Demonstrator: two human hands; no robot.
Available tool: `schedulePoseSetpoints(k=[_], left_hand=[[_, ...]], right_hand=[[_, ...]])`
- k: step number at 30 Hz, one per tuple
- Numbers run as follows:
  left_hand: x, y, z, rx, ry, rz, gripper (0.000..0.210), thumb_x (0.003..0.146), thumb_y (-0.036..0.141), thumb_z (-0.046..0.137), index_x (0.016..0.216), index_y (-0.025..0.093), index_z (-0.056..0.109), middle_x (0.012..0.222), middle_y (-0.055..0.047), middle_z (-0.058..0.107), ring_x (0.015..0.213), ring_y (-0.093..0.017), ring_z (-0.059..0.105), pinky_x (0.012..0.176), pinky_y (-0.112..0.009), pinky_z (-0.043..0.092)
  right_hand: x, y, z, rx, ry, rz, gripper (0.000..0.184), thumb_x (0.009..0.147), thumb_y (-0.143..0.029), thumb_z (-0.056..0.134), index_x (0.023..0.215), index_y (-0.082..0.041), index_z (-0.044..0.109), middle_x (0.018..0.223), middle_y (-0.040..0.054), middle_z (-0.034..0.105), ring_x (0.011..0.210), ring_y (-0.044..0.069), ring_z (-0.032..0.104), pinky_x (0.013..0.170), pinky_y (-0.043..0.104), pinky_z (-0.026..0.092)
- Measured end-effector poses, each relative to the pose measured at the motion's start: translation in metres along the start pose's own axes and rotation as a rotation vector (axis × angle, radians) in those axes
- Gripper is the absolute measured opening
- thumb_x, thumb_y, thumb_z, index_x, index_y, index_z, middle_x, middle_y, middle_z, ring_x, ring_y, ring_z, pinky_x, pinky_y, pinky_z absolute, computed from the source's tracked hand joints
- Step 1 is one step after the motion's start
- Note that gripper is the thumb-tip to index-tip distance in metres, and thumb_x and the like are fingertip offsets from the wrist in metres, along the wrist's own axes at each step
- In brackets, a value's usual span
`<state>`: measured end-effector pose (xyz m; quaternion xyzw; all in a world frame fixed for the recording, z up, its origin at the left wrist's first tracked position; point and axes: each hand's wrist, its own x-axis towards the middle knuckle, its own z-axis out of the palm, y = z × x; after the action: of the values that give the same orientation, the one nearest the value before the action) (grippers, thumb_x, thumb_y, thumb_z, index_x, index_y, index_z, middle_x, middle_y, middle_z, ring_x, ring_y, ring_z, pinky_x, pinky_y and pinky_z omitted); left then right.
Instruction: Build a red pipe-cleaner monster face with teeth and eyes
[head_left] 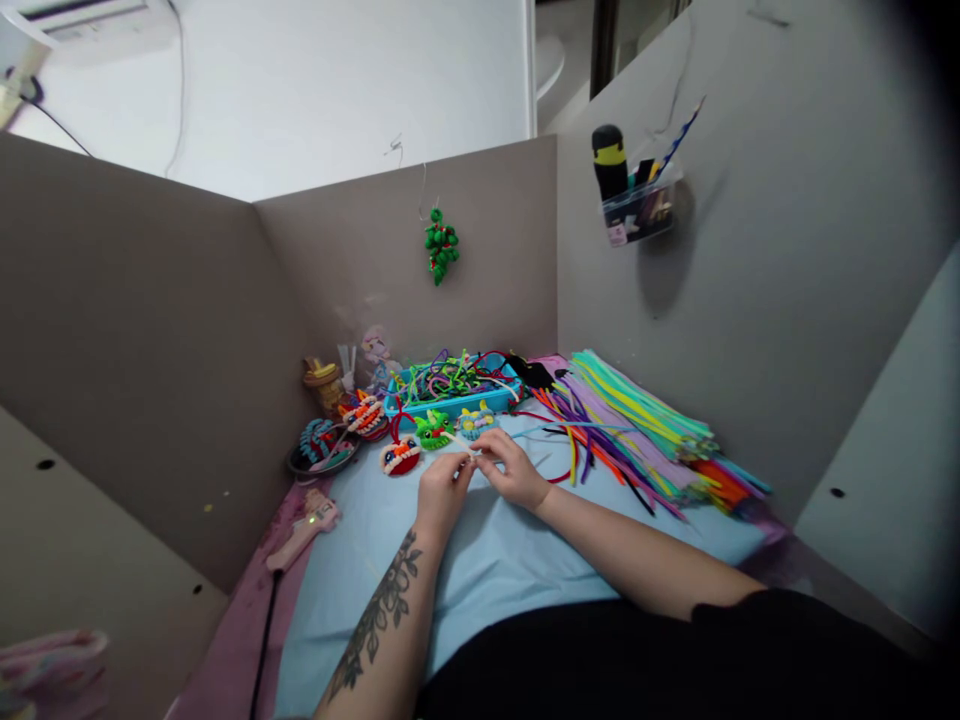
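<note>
Over the middle of the blue sheet (495, 560), both hands meet at the fingertips. My left hand (442, 488) pinches a white pipe cleaner (454, 438), one end of which sticks out toward the back left. Close against it, my right hand (513, 468) is closed on the same pipe cleaner; the part between the fingers is mostly hidden. Just beyond the hands lie small fuzzy animal-head figures: a green one (433, 429), a red and white one (400, 456) and a blue and yellow one (477, 422).
A blue tray (420, 408) of tangled pipe cleaner pieces stands at the back. Bundles of coloured pipe cleaners (637, 410) lie right. At left are a dark bowl (330, 465), an orange and white figure (364, 412) and a pink glue gun (307, 530) with a cord. Grey partitions surround the table.
</note>
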<state>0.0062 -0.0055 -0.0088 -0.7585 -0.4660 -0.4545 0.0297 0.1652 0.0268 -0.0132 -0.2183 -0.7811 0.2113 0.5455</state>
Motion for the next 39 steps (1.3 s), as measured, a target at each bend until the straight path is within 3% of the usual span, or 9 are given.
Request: schedulePoseSetpoints(k=[6, 13, 22, 30, 39], left_hand=[[0.0, 0.001, 0.0, 0.081, -0.017, 0.088, 0.015, 0.086, 0.024, 0.05, 0.088, 0.019, 0.064, 0.083, -0.005, 0.069, 0.076, -0.015, 0.063, 0.07, -0.027, 0.049], [0.0, 0.004, 0.001, 0.159, -0.03, 0.115, 0.017, 0.087, 0.024, 0.05, 0.081, 0.017, 0.064, 0.073, -0.005, 0.067, 0.068, -0.015, 0.061, 0.064, -0.026, 0.048], [0.001, 0.003, 0.0, 0.133, -0.076, 0.15, 0.019, 0.088, 0.028, 0.049, 0.084, 0.018, 0.065, 0.075, -0.005, 0.067, 0.072, -0.015, 0.062, 0.067, -0.025, 0.047], [0.002, 0.005, 0.001, 0.167, -0.049, 0.216, 0.019, 0.088, 0.026, 0.048, 0.085, 0.018, 0.065, 0.073, -0.005, 0.067, 0.069, -0.014, 0.062, 0.064, -0.024, 0.047], [-0.002, 0.003, 0.005, 0.215, -0.044, 0.248, 0.019, 0.088, 0.024, 0.048, 0.084, 0.018, 0.065, 0.069, -0.005, 0.065, 0.066, -0.014, 0.061, 0.062, -0.024, 0.046]], right_hand=[[0.007, -0.006, 0.004, 0.062, 0.029, 0.142, 0.011, 0.079, -0.025, 0.059, 0.089, -0.02, 0.061, 0.092, 0.0059, 0.053, 0.084, 0.017, 0.054, 0.071, 0.031, 0.051], [0.011, -0.009, 0.001, 0.063, 0.08, 0.158, 0.012, 0.077, -0.02, 0.057, 0.066, -0.018, 0.058, 0.077, 0.0038, 0.055, 0.078, 0.016, 0.054, 0.067, 0.028, 0.046], [0.018, 0.0, -0.016, 0.11, -0.152, 0.138, 0.01, 0.078, -0.019, 0.054, 0.068, -0.018, 0.054, 0.077, 0.0021, 0.055, 0.077, 0.015, 0.052, 0.07, 0.027, 0.041], [0.016, 0.002, -0.008, 0.066, -0.125, 0.149, 0.014, 0.081, -0.018, 0.047, 0.068, -0.018, 0.049, 0.074, 0.001, 0.051, 0.074, 0.015, 0.049, 0.069, 0.027, 0.039], [0.014, 0.009, -0.004, 0.048, -0.12, 0.332, 0.01, 0.075, -0.016, 0.051, 0.065, -0.017, 0.052, 0.065, -0.0015, 0.051, 0.065, 0.013, 0.048, 0.06, 0.024, 0.038]])
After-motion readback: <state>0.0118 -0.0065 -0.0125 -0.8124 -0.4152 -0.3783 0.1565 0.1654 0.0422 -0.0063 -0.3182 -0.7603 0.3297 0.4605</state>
